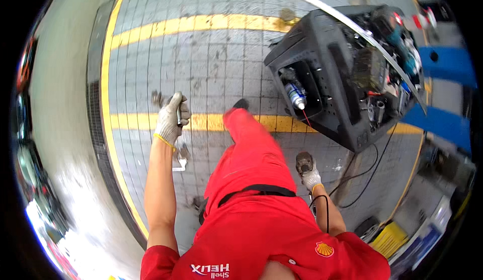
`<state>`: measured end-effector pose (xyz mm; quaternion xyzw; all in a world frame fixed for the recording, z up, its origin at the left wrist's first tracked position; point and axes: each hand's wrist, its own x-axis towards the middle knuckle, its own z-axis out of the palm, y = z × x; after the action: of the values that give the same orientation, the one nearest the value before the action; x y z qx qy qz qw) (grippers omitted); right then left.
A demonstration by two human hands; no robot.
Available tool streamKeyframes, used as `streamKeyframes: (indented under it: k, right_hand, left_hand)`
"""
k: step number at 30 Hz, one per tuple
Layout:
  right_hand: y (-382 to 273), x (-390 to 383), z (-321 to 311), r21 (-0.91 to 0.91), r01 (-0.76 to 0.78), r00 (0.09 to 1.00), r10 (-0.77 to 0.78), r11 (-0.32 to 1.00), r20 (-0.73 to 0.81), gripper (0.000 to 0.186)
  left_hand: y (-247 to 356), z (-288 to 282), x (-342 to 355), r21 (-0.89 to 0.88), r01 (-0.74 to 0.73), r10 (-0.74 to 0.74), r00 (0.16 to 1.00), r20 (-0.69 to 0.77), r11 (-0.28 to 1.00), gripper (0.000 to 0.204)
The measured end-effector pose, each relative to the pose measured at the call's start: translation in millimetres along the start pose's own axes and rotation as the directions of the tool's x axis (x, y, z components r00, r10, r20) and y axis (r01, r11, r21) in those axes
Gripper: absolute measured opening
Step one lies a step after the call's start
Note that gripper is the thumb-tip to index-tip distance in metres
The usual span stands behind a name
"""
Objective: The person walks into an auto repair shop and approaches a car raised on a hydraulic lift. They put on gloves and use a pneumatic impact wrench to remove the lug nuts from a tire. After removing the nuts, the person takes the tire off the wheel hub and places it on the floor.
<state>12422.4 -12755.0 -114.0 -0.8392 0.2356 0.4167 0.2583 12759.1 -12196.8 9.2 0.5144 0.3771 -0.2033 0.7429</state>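
My left hand point(168, 121), in a whitish knit glove with a yellow cuff, hangs out to the left over the tiled floor. Its fingers are closed round a slim silver metal piece point(179, 116), whose kind I cannot make out. On the other side, low beside my hip, my gloved right hand point(310, 178) grips a dark, worn power tool point(304, 163) that looks like an impact wrench. A black hose or cable point(327, 207) loops close by that wrist. My red-clad legs are between the two hands, with one dark shoe point(241, 104) showing.
A black tool cart point(327, 73) stands ahead right, its top crowded with tools and a long silver strip point(362, 33). A spray can point(296, 96) sits in its side pocket. Blue lift arms point(448, 66) lie beyond. Cables trail on the floor; a dark grate point(95, 109) runs at left.
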Motion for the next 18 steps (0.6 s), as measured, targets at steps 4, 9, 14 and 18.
streamKeyframes:
  k: [4, 9, 14, 18]
  right_hand:
    - [-121.4, -20.6, -4.3, 0.222, -0.114, 0.978, 0.149, 0.968, -0.149, 0.094]
    - [-206.2, -54.4, 14.7, 0.512, 0.108, 0.912, 0.120, 0.852, -0.392, 0.101]
    - [-336.6, -155.4, 9.2, 0.860, 0.494, 0.836, 0.338, -0.124, -0.432, 0.088]
    - [-470.3, -244.7, 18.2, 0.465, 0.737, 0.675, 0.516, -0.490, -0.527, 0.078]
  left_hand:
    - [71.5, 103.2, 9.6, 0.217, -0.019, -0.011, 0.990, 0.137, 0.976, 0.029]
    - [70.1, 176.9, 22.5, 0.376, 0.168, -0.324, 0.856, 0.403, 0.911, 0.031]
    - [34.1, 234.8, 26.7, 0.459, 0.314, -0.548, 0.601, 0.582, 0.831, 0.030]
    - [23.2, 256.3, -35.4, 0.709, 0.187, -0.718, 0.366, 0.592, 0.680, 0.032]
